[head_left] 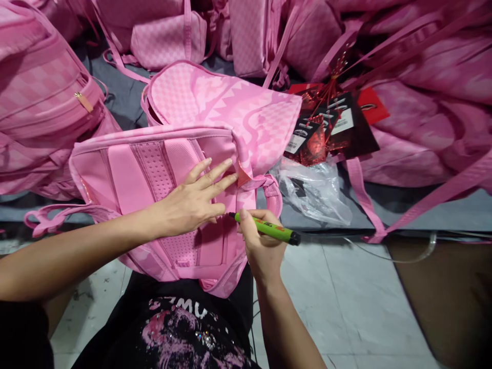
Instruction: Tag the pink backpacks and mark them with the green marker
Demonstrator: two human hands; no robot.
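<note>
Fingers (249, 226) of the right hand (266, 251) wrap a green marker (271, 230) over a pink backpack (130, 179)

At far left, a bulky pink bag (42, 118) with a checked pattern stands on the grey-covered desk (126, 97), a tan zip pull (84, 101) hanging at its upper right side. Next to it, the pink backpack leans with its padded back panel facing the person, its lower end over black clothing (111, 328). One strap (49, 215) sticks out to the left beneath the bare left forearm.

On the panel's right half rests the left hand (190, 205), its fingers fanned wide over the fabric; whether thumb and forefinger pinch any cloth, I cannot tell. Just right of that forefinger is the marker's dark tip, pointing left; contact with the backpack is unclear. Behind, a checked pink flap (238, 102) shows jagged tooth shapes.

Further right, the right hand holds the marker firmly, fingers closed on the barrel. Beyond it lie a clear plastic bag (323, 200) and a bunch of black and red tags (355, 136). At far right, more pink bags (426, 107) are heaped, a long strap (434, 197) drooping over the desk's edge.
</note>
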